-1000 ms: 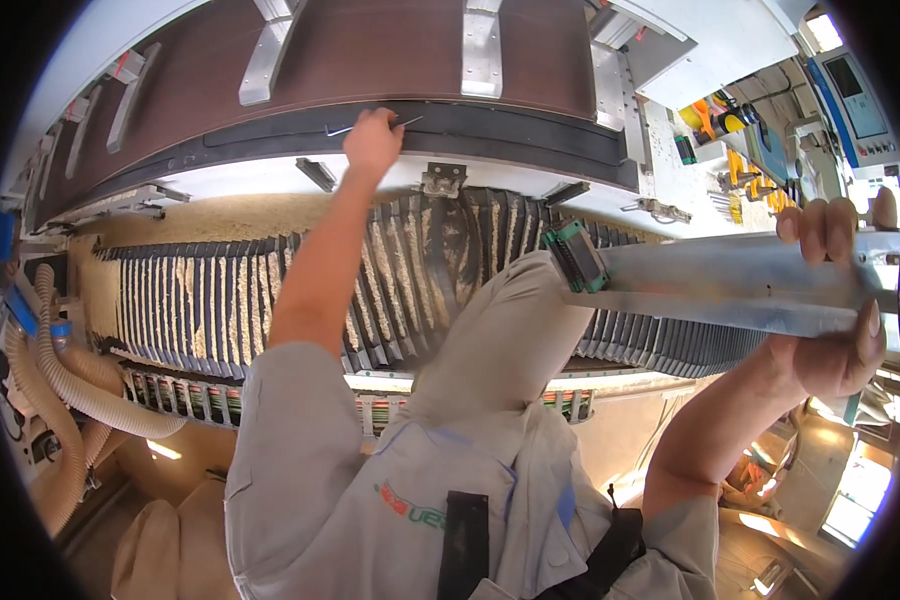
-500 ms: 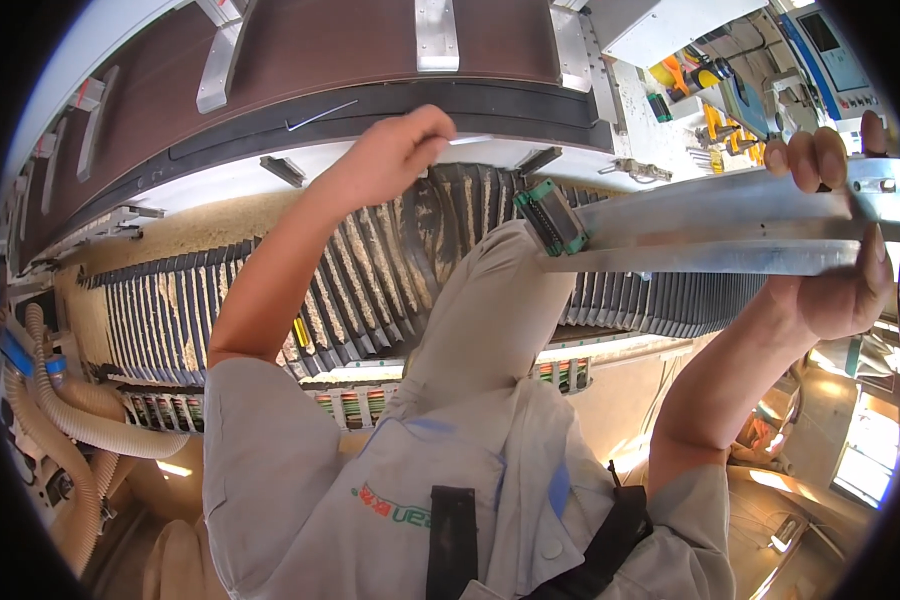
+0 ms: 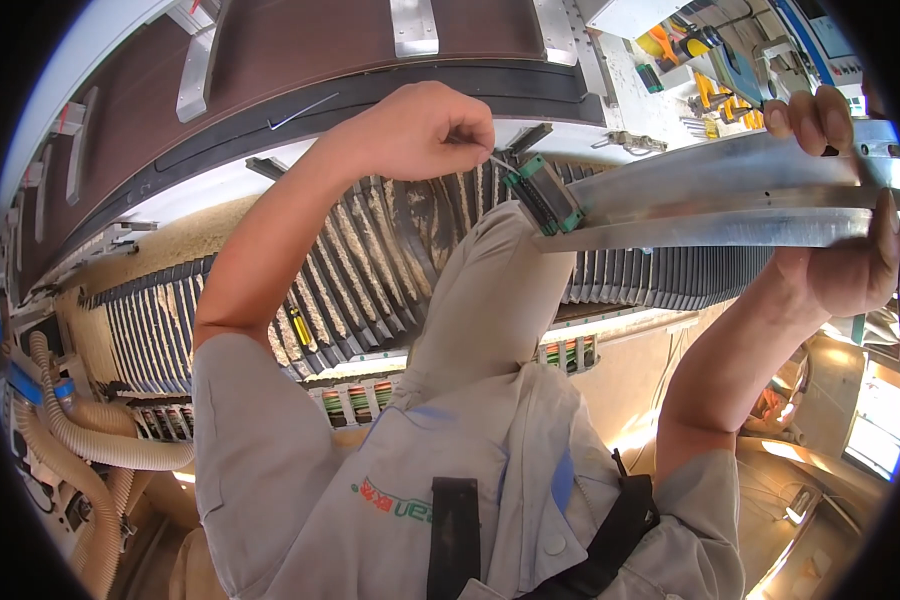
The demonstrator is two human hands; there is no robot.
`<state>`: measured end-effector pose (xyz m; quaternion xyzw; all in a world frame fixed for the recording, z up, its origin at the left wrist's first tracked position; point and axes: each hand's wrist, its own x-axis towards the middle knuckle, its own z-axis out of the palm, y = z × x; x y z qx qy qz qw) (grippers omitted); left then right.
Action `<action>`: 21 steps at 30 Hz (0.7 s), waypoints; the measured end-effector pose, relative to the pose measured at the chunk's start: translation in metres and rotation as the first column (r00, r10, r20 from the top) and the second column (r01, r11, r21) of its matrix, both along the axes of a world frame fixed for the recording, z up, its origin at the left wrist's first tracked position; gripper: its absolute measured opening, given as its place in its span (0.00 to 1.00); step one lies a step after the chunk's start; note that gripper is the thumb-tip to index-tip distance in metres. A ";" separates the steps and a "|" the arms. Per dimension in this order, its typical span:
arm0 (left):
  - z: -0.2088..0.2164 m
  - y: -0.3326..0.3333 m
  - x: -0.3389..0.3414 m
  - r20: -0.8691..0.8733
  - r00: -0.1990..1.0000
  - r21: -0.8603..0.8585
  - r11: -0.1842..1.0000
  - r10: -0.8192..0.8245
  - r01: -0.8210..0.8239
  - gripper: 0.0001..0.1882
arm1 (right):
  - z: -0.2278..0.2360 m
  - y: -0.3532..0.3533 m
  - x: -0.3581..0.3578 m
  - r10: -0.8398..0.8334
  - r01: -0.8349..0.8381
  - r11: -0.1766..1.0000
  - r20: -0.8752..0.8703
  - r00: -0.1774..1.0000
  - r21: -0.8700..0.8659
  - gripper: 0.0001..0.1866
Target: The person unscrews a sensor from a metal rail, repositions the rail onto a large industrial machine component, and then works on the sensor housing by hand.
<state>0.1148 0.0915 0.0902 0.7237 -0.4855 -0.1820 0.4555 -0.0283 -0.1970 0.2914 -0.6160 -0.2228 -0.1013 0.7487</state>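
Observation:
A long silvery metal rail lies across the view on the right, running out from my raised knee. My right hand is closed round its far end, fingers over the top edge and thumb below. At the rail's near end sits a green and black block. My left hand is closed in a pinch just left of that block. A thin metal rod sticks out of it toward the block's upper edge; whether the two touch I cannot tell. The rod's other end is hidden in the fist.
An L-shaped hex key lies on the dark machine ledge beyond my left arm. Ribbed black bellows with sawdust run below, a yellow-handled tool resting on them. Orange and yellow tools fill a bench at the upper right. Pale hoses hang left.
My left hand has moved right, bringing the rod toward the green and black block. The right hand keeps its hold on the rail, and the whole view has shifted slightly.

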 end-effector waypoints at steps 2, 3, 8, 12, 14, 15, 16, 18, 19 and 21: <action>0.000 -0.003 0.000 0.041 0.999 -0.014 1.000 -0.022 0.022 0.03 | 0.000 0.003 -0.001 -0.065 0.065 0.998 0.004 0.998 -0.016 0.40; 0.001 -0.003 0.001 0.040 0.999 -0.015 1.000 -0.022 0.022 0.03 | 0.000 0.005 -0.002 -0.085 0.085 0.996 0.005 0.996 -0.022 0.40; 0.010 -0.009 0.003 0.156 0.987 0.034 0.999 -0.041 0.036 0.03 | 0.000 -0.002 -0.001 0.036 -0.036 0.999 0.020 0.999 -0.001 0.40; 0.020 -0.011 0.002 0.177 0.983 0.055 0.998 -0.052 0.043 0.04 | 0.001 0.001 -0.003 0.033 -0.033 0.999 -0.007 0.999 -0.006 0.39; 0.024 -0.014 0.000 0.170 0.983 0.108 0.993 -0.070 0.052 0.04 | 0.001 0.004 -0.003 -0.046 0.045 0.998 -0.011 0.999 -0.031 0.39; 0.025 -0.015 0.000 0.171 0.983 0.107 0.993 -0.070 0.052 0.04 | 0.001 0.004 -0.003 -0.073 0.073 0.997 -0.012 0.997 -0.041 0.39; 0.027 -0.016 0.000 0.163 0.984 0.116 0.992 -0.075 0.057 0.04 | 0.000 0.001 -0.001 0.051 -0.051 0.998 0.010 0.999 -0.027 0.38; 0.028 -0.016 0.001 0.156 0.985 0.126 0.990 -0.080 0.061 0.05 | -0.001 -0.003 0.001 0.175 -0.174 0.985 0.034 0.984 -0.017 0.38; 0.028 -0.017 0.001 0.150 0.985 0.135 0.988 -0.088 0.068 0.05 | -0.001 -0.003 0.001 0.195 -0.194 0.981 0.043 0.980 -0.016 0.38; 0.028 -0.017 0.003 0.144 0.985 0.145 0.987 -0.094 0.073 0.04 | -0.001 -0.004 0.002 0.216 -0.215 0.976 0.052 0.975 -0.015 0.37</action>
